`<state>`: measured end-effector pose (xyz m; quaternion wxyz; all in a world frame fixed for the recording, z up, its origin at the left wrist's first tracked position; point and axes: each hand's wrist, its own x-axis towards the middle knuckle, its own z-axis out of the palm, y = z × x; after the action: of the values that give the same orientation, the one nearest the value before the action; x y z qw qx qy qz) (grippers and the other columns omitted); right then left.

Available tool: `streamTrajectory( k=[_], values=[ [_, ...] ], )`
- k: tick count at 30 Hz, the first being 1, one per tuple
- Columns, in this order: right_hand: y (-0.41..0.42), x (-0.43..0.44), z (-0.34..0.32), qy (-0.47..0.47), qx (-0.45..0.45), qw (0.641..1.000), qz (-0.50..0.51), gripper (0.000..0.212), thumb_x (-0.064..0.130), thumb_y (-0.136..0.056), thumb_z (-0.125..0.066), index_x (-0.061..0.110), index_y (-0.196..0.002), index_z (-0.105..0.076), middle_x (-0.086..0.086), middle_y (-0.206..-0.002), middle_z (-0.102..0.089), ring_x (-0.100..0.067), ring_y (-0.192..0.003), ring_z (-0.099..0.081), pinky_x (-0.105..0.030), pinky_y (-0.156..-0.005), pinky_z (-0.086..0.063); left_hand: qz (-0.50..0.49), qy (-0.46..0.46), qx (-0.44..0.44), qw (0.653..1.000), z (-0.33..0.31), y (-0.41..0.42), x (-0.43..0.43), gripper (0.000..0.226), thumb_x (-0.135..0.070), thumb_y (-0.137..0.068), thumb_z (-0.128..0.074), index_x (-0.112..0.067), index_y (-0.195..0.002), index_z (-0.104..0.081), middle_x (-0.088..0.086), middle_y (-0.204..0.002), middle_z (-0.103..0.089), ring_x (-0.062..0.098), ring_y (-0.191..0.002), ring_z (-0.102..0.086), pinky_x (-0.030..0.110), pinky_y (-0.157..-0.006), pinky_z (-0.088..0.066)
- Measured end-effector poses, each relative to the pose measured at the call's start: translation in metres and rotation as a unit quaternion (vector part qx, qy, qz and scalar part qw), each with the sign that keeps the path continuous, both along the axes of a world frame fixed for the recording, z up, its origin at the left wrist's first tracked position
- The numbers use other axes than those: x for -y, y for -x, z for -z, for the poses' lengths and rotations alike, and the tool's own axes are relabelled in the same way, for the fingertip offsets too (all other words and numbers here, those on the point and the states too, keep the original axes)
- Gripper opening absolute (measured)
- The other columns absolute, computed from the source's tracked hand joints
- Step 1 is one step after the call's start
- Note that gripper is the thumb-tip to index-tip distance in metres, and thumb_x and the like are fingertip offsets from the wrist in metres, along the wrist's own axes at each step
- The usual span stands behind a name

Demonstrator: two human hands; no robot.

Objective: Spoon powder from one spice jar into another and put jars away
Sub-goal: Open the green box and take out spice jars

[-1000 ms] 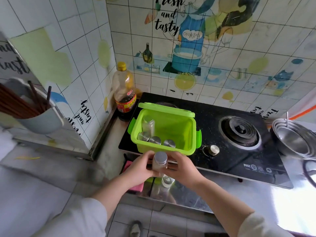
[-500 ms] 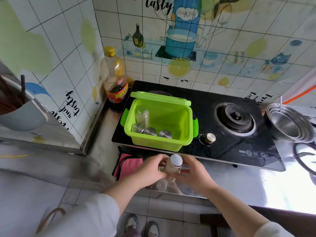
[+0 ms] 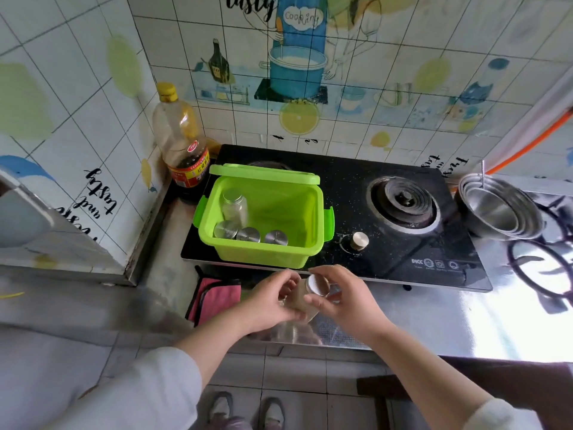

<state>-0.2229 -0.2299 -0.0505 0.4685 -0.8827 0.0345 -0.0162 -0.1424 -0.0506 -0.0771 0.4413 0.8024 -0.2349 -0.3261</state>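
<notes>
Progress: early or middling, hard to pin down from one view. Gripping one spice jar with both hands, tilted, over the near edge of the steel counter, just near of the green box. Left hand wrapped round the tan-looking body; right hand with fingers curled on the silver lid (unscrewing or tightening, impossible to say). No spoon in sight and no second open jar; something glassy below the hands, too blurred to name. Inside the box, one upright jar at the far left and three lidded jars in a row along the near wall, with room to the right. Box lid propped open at the far side. Judging from that: spooning either not begun or already over, cannot tell which. Putting away not complete, with the held jar outside the box and the box unclosed.
</notes>
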Motion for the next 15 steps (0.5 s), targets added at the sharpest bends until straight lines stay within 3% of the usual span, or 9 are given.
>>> streamTrajectory(
  k=[6,10,12,15],
  values=[
    [-0.012,-0.006,-0.014,0.167,0.015,0.986,0.006,0.050,0.067,-0.077,-0.058,0.028,-0.108,-0.060,0.011,-0.096,-0.055,-0.007,-0.078,-0.057,-0.026,-0.068,-0.052,0.010,0.015,-0.011,1.000,-0.007,-0.012,-0.014,0.061,-0.022,-0.074,-0.082,-0.026,-0.126,-0.051,-0.003,-0.122,-0.056,0.012,-0.115,-0.054,0.031,-0.100,-0.047],
    [-0.016,-0.025,-0.019,0.282,0.027,0.959,0.014,0.051,0.069,-0.081,-0.048,0.022,-0.098,-0.053,0.012,-0.075,-0.056,-0.015,-0.064,-0.056,-0.031,-0.053,-0.046,0.024,0.022,-0.018,0.999,-0.005,-0.016,-0.024,0.056,-0.019,-0.075,-0.081,-0.036,-0.116,-0.048,-0.007,-0.110,-0.057,0.006,-0.097,-0.056,0.031,-0.093,-0.048],
    [-0.018,-0.036,-0.018,0.289,0.031,0.956,0.034,0.048,0.069,-0.080,-0.043,0.022,-0.090,-0.049,0.010,-0.069,-0.055,-0.018,-0.060,-0.056,-0.031,-0.049,-0.043,0.032,0.023,-0.030,0.999,-0.006,-0.015,-0.028,0.053,-0.019,-0.075,-0.081,-0.037,-0.111,-0.047,-0.005,-0.103,-0.058,0.012,-0.092,-0.059,0.036,-0.091,-0.051],
    [-0.021,-0.051,-0.016,0.270,0.047,0.959,0.070,0.045,0.067,-0.078,-0.040,0.022,-0.083,-0.044,0.009,-0.063,-0.052,-0.018,-0.056,-0.052,-0.030,-0.046,-0.040,0.037,0.035,-0.039,0.998,-0.010,-0.015,-0.034,0.053,-0.021,-0.072,-0.082,-0.035,-0.111,-0.048,0.000,-0.106,-0.063,0.018,-0.102,-0.063,0.040,-0.093,-0.052]
  ],
)
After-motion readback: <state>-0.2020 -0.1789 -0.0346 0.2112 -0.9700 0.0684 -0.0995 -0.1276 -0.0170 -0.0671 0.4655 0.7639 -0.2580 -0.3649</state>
